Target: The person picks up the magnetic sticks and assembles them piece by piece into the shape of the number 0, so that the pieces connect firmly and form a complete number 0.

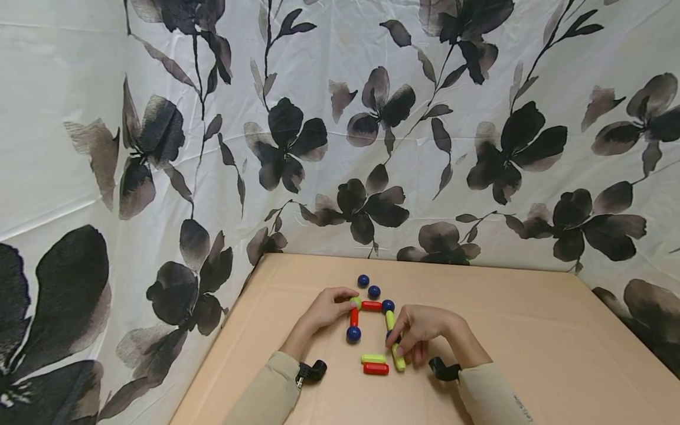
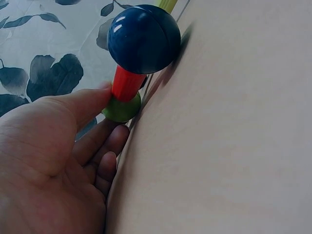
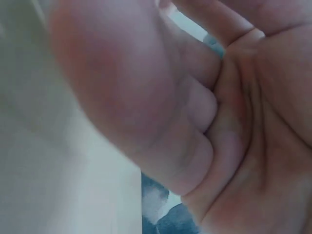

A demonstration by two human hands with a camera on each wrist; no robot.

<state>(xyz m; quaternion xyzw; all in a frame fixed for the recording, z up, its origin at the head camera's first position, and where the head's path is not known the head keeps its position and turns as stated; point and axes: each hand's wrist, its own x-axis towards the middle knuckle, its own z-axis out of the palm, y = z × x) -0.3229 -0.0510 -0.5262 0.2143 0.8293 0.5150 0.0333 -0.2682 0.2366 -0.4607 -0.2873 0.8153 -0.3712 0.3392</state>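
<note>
My left hand (image 1: 329, 307) pinches a green ball (image 1: 356, 303) between thumb and fingers; the left wrist view shows that ball (image 2: 122, 108) too. Two red rods meet there: one red rod (image 1: 371, 306) runs right to a blue ball (image 1: 388, 306), the other red rod (image 1: 353, 317) runs down to another blue ball (image 1: 353, 334). A yellow-green rod (image 1: 390, 320) leads from the right corner to a blue ball mostly hidden behind my right fingers. My right hand (image 1: 427, 327) pinches the lower yellow-green rod (image 1: 399, 360) near its upper end. In the right wrist view, curled fingers (image 3: 122, 83) hide the held thing.
Two loose blue balls, a farther ball (image 1: 363, 281) and a nearer ball (image 1: 374, 292), lie beyond the frame of rods. A loose yellow-green rod (image 1: 373, 358) lies against a red rod (image 1: 376, 369) on the tan table (image 1: 504, 330). Flowered cloth (image 1: 319, 177) hangs behind.
</note>
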